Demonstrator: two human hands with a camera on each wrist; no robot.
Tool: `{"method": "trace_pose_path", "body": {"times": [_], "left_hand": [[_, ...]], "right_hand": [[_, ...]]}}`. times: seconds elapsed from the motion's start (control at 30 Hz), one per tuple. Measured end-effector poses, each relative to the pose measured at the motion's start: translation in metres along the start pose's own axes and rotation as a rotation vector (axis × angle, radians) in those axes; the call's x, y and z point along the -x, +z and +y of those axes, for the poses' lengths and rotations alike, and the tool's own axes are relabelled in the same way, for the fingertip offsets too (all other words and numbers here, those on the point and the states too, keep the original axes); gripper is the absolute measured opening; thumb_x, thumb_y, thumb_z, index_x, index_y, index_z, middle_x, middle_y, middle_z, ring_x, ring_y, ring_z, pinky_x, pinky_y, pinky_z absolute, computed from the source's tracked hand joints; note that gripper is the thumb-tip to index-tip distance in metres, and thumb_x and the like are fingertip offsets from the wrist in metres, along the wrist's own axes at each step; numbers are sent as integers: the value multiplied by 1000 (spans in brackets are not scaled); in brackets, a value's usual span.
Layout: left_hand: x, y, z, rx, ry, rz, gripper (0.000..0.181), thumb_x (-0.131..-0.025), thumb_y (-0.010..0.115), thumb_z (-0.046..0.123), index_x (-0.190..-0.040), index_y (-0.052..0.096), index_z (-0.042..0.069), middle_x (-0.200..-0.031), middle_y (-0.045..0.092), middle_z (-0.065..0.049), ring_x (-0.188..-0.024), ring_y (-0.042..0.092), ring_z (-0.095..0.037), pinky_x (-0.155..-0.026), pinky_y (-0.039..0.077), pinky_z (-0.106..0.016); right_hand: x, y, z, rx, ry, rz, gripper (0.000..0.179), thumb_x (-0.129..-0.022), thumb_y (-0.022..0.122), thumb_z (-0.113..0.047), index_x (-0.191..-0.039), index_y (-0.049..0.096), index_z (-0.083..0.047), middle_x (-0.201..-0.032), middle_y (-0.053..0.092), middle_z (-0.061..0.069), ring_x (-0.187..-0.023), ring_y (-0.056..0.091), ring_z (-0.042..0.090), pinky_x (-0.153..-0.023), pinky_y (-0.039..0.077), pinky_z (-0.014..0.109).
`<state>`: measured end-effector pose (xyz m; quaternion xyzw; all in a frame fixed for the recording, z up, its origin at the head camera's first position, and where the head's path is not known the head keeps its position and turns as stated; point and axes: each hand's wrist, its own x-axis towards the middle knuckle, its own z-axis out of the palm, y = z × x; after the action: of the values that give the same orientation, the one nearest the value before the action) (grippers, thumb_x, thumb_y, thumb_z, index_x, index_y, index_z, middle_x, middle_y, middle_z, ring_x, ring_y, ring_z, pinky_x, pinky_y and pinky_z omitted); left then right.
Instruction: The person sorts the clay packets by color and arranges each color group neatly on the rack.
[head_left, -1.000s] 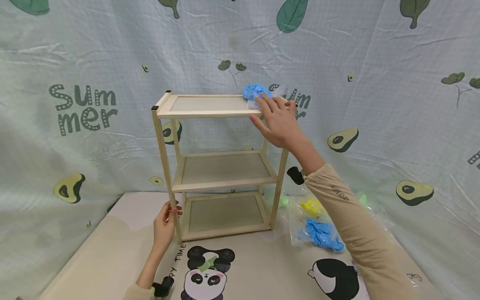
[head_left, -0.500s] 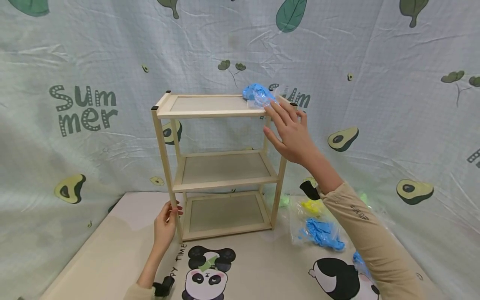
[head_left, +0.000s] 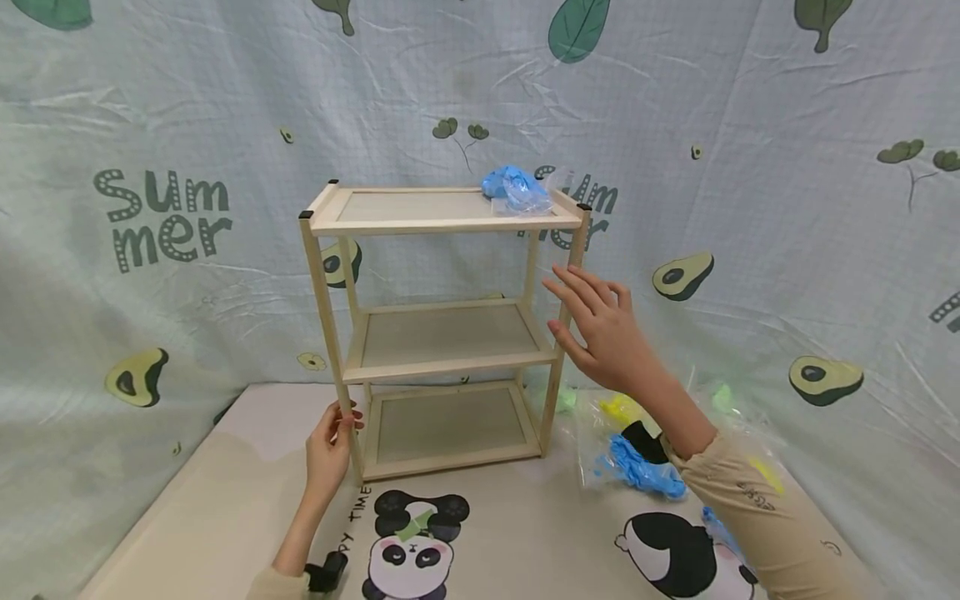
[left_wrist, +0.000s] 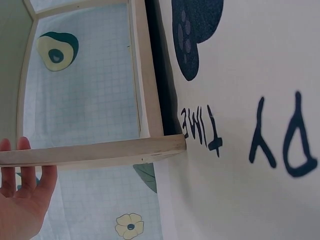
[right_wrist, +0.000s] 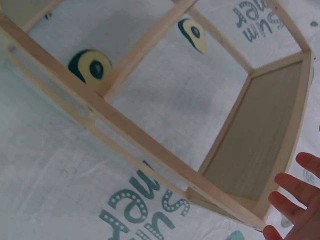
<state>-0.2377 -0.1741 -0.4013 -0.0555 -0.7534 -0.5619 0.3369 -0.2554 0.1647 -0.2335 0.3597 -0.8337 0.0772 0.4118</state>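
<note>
A light wooden rack (head_left: 450,365) with three shelves stands upright on the table. On the right end of its top shelf lies a crumpled blue item in clear plastic (head_left: 517,190). My left hand (head_left: 328,446) grips the rack's front left post (head_left: 321,292) low down; in the left wrist view its fingers (left_wrist: 28,175) are curled round that post. Beside the front right post (head_left: 552,400), my right hand (head_left: 607,333) is raised with fingers spread and holds nothing. The right wrist view shows its fingers (right_wrist: 295,190) near the rack's frame; whether they touch it I cannot tell.
Right of the rack, clear plastic bags hold a blue crumpled item (head_left: 645,468) and a yellow one (head_left: 621,408). Another blue piece (head_left: 716,529) lies partly behind the right sleeve. A printed sheet (head_left: 420,108) hangs behind the rack.
My right hand has come down and to the right, away from the blue item on the top shelf, which stays there. My left hand keeps its place on the post.
</note>
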Motion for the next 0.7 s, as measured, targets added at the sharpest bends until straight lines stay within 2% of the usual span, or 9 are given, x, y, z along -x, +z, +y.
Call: {"method": "trace_pose_path", "body": {"times": [0.33, 0.57, 0.7], "left_hand": [[1, 0, 0, -1, -2, -5, 18, -87, 47, -4, -102, 55, -11, -83, 58, -28, -67, 54, 6, -62, 44, -9], [0, 0, 0, 4, 7, -2, 16, -87, 47, -5, -100, 55, -10, -80, 57, -24, -66, 55, 4, -62, 45, -9], [-1, 0, -1, 9, 18, 0, 16, -86, 47, -6, -99, 55, -10, -80, 57, -25, -66, 54, 5, -61, 45, -9]], "right_hand": [[53, 18, -15, -32, -41, 58, 50, -96, 27, -42, -125, 49, -7, -130, 47, 15, -119, 39, 30, -88, 26, 51], [88, 26, -20, -38, -33, 41, 50, -97, 24, -40, -121, 52, -6, -127, 48, 16, -117, 39, 29, -88, 25, 49], [109, 30, -22, -53, -2, -5, 47, -97, 27, -39, -123, 51, -8, -129, 47, 14, -116, 39, 28, -87, 26, 48]]}}
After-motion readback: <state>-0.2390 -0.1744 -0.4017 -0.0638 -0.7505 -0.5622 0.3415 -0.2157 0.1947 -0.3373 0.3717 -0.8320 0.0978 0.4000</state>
